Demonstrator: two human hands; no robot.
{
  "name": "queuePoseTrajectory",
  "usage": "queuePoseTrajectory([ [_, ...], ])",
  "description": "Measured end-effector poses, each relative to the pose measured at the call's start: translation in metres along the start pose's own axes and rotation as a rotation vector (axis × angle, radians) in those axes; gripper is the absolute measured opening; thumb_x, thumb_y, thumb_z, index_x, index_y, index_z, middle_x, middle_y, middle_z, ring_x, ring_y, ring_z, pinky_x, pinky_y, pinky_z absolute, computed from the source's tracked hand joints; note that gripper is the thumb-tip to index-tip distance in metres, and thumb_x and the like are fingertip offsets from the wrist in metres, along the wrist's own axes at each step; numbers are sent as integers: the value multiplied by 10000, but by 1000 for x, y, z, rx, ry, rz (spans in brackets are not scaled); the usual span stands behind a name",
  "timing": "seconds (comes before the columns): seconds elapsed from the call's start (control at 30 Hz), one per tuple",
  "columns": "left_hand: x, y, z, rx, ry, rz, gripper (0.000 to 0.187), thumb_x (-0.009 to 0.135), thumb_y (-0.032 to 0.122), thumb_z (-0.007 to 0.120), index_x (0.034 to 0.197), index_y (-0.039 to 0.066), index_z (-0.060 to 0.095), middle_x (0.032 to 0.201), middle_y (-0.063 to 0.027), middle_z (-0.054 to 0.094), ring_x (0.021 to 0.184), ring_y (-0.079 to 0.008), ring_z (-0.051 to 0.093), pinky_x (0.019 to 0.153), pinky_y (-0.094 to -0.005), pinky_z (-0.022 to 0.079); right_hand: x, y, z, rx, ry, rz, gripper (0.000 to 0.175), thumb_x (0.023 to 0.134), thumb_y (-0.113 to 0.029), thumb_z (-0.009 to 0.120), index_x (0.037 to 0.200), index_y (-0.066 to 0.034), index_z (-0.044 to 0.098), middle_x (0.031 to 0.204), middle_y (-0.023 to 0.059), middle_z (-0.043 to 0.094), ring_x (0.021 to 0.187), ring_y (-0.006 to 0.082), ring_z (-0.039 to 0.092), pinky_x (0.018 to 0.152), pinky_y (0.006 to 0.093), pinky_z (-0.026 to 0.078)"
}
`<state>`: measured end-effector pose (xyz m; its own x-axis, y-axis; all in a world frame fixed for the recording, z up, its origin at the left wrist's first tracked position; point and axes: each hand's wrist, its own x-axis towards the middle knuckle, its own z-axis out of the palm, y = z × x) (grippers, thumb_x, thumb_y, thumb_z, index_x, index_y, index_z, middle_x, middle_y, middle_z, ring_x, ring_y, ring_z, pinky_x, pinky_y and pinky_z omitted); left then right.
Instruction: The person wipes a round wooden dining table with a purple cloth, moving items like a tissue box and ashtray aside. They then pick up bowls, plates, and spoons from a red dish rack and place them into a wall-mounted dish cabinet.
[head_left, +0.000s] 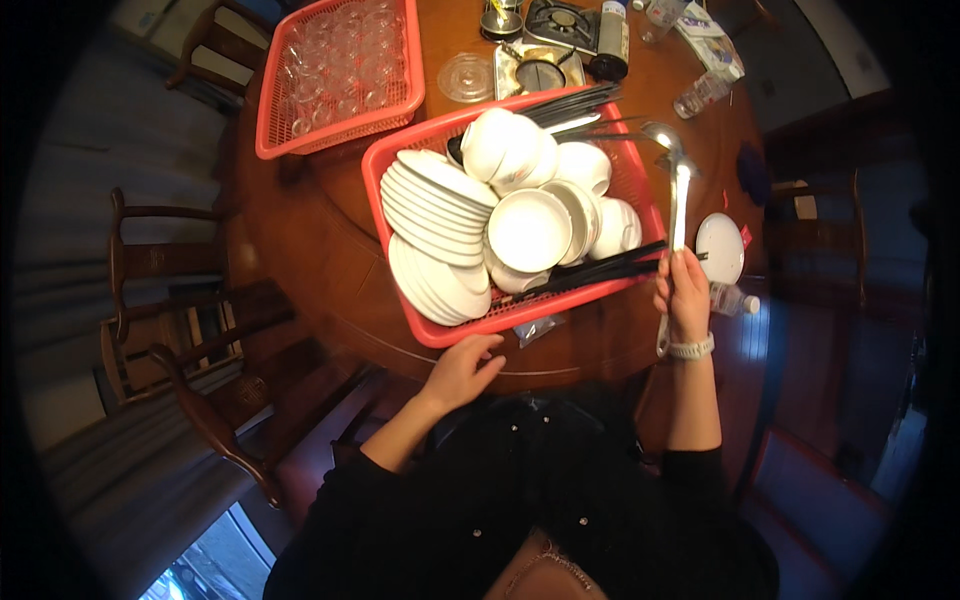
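Note:
In my right hand (686, 296) are long-handled metal serving utensils, with a shiny ladle (678, 206) among them. They point away from me beside the right wall of a red plastic basket (466, 334). My left hand (463, 375) holds nothing; its fingers are apart, close to the basket's front rim. Inside the basket, white plates (439, 202) lean in stacks on the left. White bowls (529, 229) are piled in the middle and right. Dark chopsticks (592, 276) lie along the front, their ends reaching over the right rim near my right hand. Another bundle of chopsticks (574, 105) rests at the back.
A second red basket (266, 124) with drinking glasses stands back left on the round wooden table (330, 262). Behind are a portable stove (562, 22), a plastic lid (465, 77) and bottles. A white plate (720, 247) and plastic bottle (724, 298) lie right. Wooden chairs (169, 259) surround the table.

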<state>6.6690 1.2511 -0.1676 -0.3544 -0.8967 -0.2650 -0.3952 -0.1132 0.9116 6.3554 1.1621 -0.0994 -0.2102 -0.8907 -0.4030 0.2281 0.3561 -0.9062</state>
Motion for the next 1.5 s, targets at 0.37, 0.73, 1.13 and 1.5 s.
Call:
queuePoseTrajectory([
  [0.37,-4,-38,-17,-143,-79,-146,208,890,148,593,984,-33,634,767,-33,634,664,-72,582,608,-214,479,28,80,35,-19,20,26,301,988,-170,395,1262,-56,447,726,-19,477,509,30,398,384,179,353],
  [0.73,7,-26,-20,-385,-118,-374,224,907,119,558,1071,-31,583,847,-83,645,676,-124,619,637,-225,505,28,85,46,-1118,148,-312,451,921,-254,485,1328,-79,402,745,198,636,617,300,633,569,417,509],
  [1.13,120,25,2,-961,122,-604,444,938,160,457,1330,44,284,1188,-159,517,931,-264,618,741,-331,520,30,28,52,-1662,-137,-32,468,848,-340,579,1170,-18,468,821,213,652,785,377,637,686,459,511],
  [1.5,139,15,0,-879,60,-566,415,911,77,429,1311,41,325,1105,-177,575,833,-238,650,668,-278,538,49,13,70,-1129,-100,-575,673,808,-342,657,1292,51,402,1103,296,553,1022,407,548,869,426,452],
])
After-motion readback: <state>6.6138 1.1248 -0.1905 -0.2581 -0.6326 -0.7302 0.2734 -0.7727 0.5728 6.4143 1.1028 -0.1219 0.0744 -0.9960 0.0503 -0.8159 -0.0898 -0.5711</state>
